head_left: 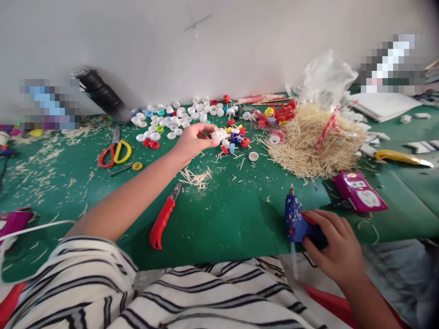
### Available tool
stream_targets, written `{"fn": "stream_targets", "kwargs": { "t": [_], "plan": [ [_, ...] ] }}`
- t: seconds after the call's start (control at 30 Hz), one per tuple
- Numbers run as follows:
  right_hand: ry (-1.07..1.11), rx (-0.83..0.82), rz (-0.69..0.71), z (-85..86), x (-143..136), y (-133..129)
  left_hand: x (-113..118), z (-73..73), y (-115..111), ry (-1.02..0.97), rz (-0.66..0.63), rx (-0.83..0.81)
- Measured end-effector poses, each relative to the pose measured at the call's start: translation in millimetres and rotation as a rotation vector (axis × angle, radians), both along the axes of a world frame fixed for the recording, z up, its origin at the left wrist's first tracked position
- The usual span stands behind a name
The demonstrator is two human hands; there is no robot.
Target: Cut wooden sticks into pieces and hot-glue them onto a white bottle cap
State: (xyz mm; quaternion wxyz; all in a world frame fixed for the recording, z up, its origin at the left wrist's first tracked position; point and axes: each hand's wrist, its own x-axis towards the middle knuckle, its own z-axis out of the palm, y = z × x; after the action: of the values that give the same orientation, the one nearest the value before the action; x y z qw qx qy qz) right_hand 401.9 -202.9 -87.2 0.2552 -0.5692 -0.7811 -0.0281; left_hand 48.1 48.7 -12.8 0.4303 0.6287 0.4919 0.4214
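My left hand point(194, 142) reaches to the middle of the green table, thumb and fingertips pinched on a small white piece that looks like a bottle cap point(218, 134). Just right of it lies a cluster of coloured caps with short sticks in them point(236, 138). The fingers of my right hand point(334, 244) wrap round the handle of a blue hot glue gun point(295, 219). Its nozzle points away from me, and a clear glue stick point(294, 260) sticks out of its rear, over the table's front edge.
Many loose white caps point(199, 109) lie along the wall. Matchstick-like sticks point(308, 146) form a large pile at right. A red-handled knife point(163, 221), scissors point(115, 151), a yellow cutter point(399, 157), a purple box point(360, 191) and a black bottle point(103, 93) surround the work.
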Motion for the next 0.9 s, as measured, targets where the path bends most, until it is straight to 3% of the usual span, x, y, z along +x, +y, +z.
{"fn": "stream_targets", "kwargs": {
  "t": [0.2, 0.4, 0.67, 0.9],
  "plan": [
    [-0.006, 0.027, -0.059, -2.0, -5.4, -1.1, 55.1, 2.7, 71.3, 0.058, 0.006, 0.087],
    [0.023, 0.034, -0.074, -2.2, -5.7, -2.3, 64.2, -14.4, 121.8, 0.140, -0.054, 0.046],
    [0.017, 0.057, -0.066, -5.1, -5.6, -1.5, 48.3, -14.0, 130.8, 0.374, -0.247, 0.043],
    [0.028, 0.064, -0.075, -4.8, -5.6, -1.6, 38.9, -18.1, 132.1, 0.385, -0.325, 0.110]
  ]
}}
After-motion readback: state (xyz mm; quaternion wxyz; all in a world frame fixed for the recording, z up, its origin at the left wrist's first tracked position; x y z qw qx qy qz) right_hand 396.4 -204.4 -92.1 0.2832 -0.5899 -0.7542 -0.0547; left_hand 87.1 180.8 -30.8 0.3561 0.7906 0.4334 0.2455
